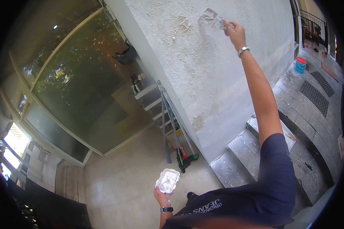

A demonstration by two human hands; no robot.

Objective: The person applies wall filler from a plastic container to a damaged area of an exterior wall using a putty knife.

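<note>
At one o'clock the right hand (236,34) grips a blurred tool (211,19) (a scraper, I'd say) by the wall (202,68). At six, the left hand (162,197) clasps a white tub (159,179).

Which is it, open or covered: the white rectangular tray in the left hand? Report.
Open: the white rectangular tray in the left hand is uncovered, with white paste visible inside.

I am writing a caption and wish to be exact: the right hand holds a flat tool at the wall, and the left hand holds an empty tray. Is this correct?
Not quite: the tray is not empty; the head view shows white paste in it. The left hand does hold it, and the right hand holds the flat tool at the wall.
</note>
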